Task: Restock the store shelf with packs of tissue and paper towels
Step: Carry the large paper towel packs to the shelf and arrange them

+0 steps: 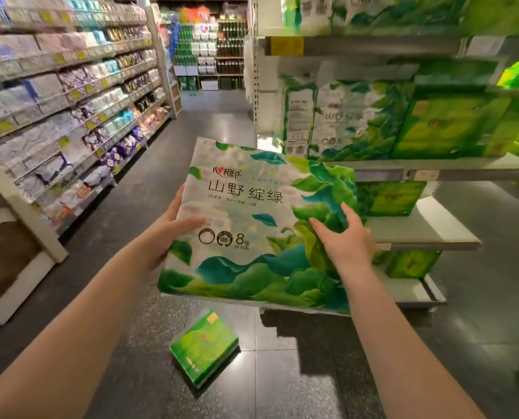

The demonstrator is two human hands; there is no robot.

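Head view: tissue pack (252, 225) at frame center, held off the floor, printed face up. Left hand (173, 234) grips its left edge, thumb on top. Right hand (343, 240) lies on its right side, fingers curled over the face. Small green pack (203, 347) on floor, lower center. Shelf (418, 234) at right holds matching packs.

A tissue pack (258, 225) bears the brand 心相印, the title 山野绽绿, "100%" and "8包"; its smaller print is apparently illegible.
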